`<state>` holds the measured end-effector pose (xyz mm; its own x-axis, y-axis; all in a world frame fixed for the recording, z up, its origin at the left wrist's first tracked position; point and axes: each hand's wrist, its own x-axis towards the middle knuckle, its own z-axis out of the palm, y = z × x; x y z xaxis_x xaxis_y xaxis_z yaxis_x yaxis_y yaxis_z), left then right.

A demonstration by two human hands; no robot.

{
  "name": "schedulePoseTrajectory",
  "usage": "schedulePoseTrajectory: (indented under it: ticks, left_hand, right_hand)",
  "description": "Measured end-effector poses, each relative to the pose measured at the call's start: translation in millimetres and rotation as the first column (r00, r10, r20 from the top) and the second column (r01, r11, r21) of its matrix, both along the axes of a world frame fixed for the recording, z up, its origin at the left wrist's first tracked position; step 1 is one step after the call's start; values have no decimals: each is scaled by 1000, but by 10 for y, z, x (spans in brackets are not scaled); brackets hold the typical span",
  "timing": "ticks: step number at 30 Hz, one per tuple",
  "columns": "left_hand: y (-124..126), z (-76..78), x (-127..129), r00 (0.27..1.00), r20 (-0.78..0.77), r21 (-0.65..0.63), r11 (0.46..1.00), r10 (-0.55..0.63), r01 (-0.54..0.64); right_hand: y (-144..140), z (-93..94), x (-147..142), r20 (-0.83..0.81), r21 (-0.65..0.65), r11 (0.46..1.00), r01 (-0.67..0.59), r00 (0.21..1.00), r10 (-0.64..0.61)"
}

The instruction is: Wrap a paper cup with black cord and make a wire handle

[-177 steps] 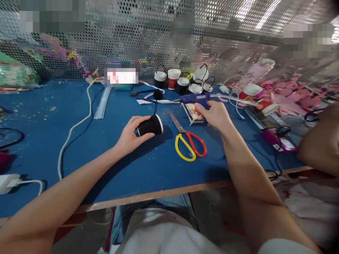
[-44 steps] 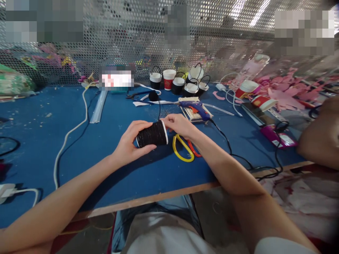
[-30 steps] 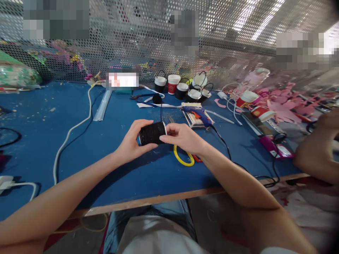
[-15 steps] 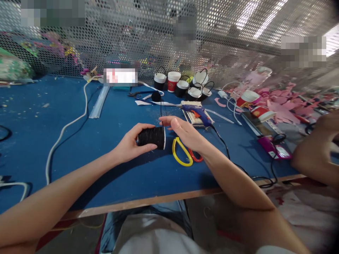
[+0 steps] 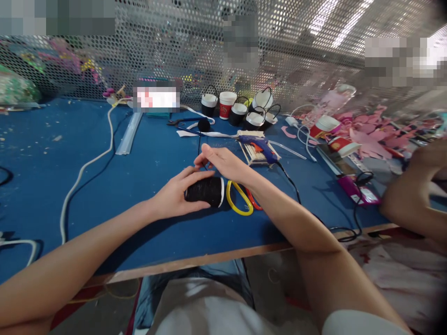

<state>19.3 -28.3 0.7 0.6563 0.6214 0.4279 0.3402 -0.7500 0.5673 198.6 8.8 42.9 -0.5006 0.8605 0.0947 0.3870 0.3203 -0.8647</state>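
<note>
My left hand (image 5: 174,194) is closed around a paper cup (image 5: 204,191) wrapped in black cord. The cup lies on its side with its white rim facing right. Above it, my right hand (image 5: 220,160) has its fingers curled on a thin black cord (image 5: 199,145). That cord runs from a black ball of cord (image 5: 204,124) down to the cup; my fingers partly hide where it meets the wrapping. Just right of the cup, the yellow and red scissor handles (image 5: 240,204) lie partly under my right forearm.
Behind stand several black-wrapped cups with looped handles (image 5: 238,114) and a red cup (image 5: 227,105). A glue gun (image 5: 260,148) rests on a small stick rack, its cable trailing right. Pliers (image 5: 181,122) lie nearby. Pink cutouts (image 5: 373,135) and another person's arm (image 5: 412,186) are at right.
My right hand has moved left and over the cup, bringing the cord leftward with it. The cup has shifted slightly right and down in my left hand.
</note>
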Motion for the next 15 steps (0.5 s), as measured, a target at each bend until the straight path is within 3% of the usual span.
schedulePoseTrajectory:
  ticks: [3, 6, 9, 11, 12, 13, 15]
  left_hand:
    - [-2, 33, 3, 1000, -9, -28, 1000, 6, -6]
    - [13, 43, 1, 999, -6, -86, 995, 47, -48]
    - [34, 31, -2, 995, 19, -163, 982, 99, -94]
    - [45, 21, -1, 989, 41, -258, 958, 141, -125]
    - [49, 18, -1, 985, 53, -311, 940, 163, -139]
    - [52, 18, 0, 981, 64, -359, 921, 183, -149]
    - [55, 26, 0, 974, 75, -433, 887, 212, -160]
  right_hand:
    - [39, -80, 40, 72, -26, 1000, -5, 997, 6]
    - [49, -28, 239, 159, 116, 983, 146, 974, -163]
    - [81, 113, 614, 213, 380, 836, 395, 842, -495]
    - [128, 185, 901, 242, 562, 651, 511, 650, -720]
    - [156, 199, 1034, 297, 601, 614, 513, 570, -766]
    - [185, 197, 1150, 383, 603, 631, 489, 516, -766]
    - [240, 148, 1318, 605, 525, 741, 418, 428, -671]
